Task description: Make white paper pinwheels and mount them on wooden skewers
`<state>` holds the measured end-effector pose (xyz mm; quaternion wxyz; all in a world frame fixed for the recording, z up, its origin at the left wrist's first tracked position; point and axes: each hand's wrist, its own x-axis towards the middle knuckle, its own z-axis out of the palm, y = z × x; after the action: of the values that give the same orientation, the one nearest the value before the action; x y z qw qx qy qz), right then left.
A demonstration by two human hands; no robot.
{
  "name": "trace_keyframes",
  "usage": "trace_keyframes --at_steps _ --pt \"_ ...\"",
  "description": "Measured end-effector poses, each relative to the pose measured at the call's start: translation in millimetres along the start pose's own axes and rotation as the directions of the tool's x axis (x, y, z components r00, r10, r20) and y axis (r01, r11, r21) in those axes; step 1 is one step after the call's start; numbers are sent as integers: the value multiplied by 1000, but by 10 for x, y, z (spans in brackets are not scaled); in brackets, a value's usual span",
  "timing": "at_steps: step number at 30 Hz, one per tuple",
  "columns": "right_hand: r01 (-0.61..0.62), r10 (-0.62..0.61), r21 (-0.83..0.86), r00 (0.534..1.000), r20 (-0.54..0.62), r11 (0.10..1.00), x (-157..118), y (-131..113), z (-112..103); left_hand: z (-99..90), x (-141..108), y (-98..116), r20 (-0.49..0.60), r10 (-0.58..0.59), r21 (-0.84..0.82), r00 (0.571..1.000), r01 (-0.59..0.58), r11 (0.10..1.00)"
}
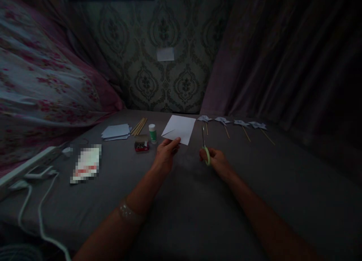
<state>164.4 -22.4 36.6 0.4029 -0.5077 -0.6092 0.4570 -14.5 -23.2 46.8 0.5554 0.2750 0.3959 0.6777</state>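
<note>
My left hand [167,150] pinches the near edge of a white square sheet of paper [181,126], thumb on top. A slit runs inward from the sheet's left corner. In my right hand [216,159] is a pair of scissors [203,138] with pale green handles, blades pointing up and away. The scissors stand to the right of the paper, apart from it. Left of the paper are a glue stick [152,133] with a white cap and a small red box [141,145] holding small items too dark to make out.
Several paper pinwheels [222,121] on sticks lie at the back right. A stack of white paper [115,131] and a bundle of wooden sticks [139,126] lie at the back left. A blurred-out packet [87,165], a power strip [34,167] and white cables [41,212] are on the left.
</note>
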Motion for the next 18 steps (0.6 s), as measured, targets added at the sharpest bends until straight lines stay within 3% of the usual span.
trace_keyframes --at_steps 3,8,18 --pt "19 0 -117 987 159 993 -53 -15 62 -25 27 48 -16 21 -20 1000 -21 1000" --pt "50 9 -179 949 314 983 -134 -30 124 -32 26 49 -14 37 -13 999 -37 999" --pt "100 -43 -136 928 370 986 -160 4 158 -4 -1 -13 21 26 35 999 -27 999"
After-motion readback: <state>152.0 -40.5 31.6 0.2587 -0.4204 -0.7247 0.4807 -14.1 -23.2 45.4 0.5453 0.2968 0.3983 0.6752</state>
